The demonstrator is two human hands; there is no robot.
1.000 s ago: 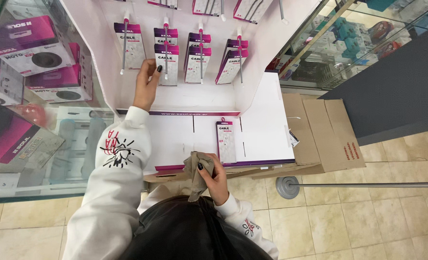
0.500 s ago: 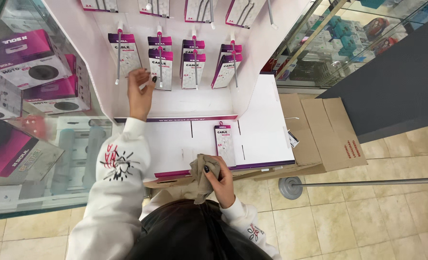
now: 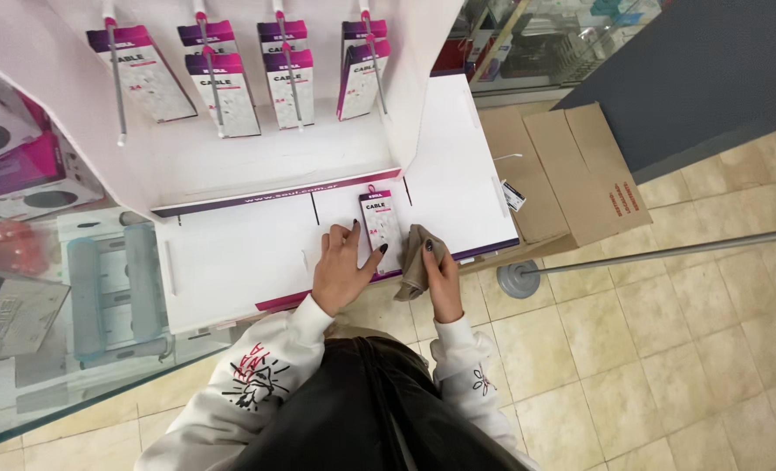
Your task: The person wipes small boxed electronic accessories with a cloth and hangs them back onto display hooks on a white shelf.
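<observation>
My left hand (image 3: pixel 342 272) rests flat on the white display shelf (image 3: pixel 231 262), fingers spread, its fingertips touching the left edge of a small cable package (image 3: pixel 381 220) with a purple top that lies on the shelf. My right hand (image 3: pixel 441 272) grips a crumpled grey-brown cloth (image 3: pixel 417 257) at the shelf's front edge, just right of the package. Several more cable packages (image 3: pixel 222 78) hang on pegs on the white back panel above.
Flattened brown cardboard (image 3: pixel 571 170) lies on the floor right of the display. A metal pole with a round base (image 3: pixel 520 279) crosses the tiled floor. Purple boxed goods (image 3: pixel 13 166) sit behind glass on the left, a glass cabinet (image 3: pixel 527 35) at top right.
My left hand has come down from the hanging packages to the shelf beside the lying package. My right hand with the cloth has shifted a little right. The view has tilted downward.
</observation>
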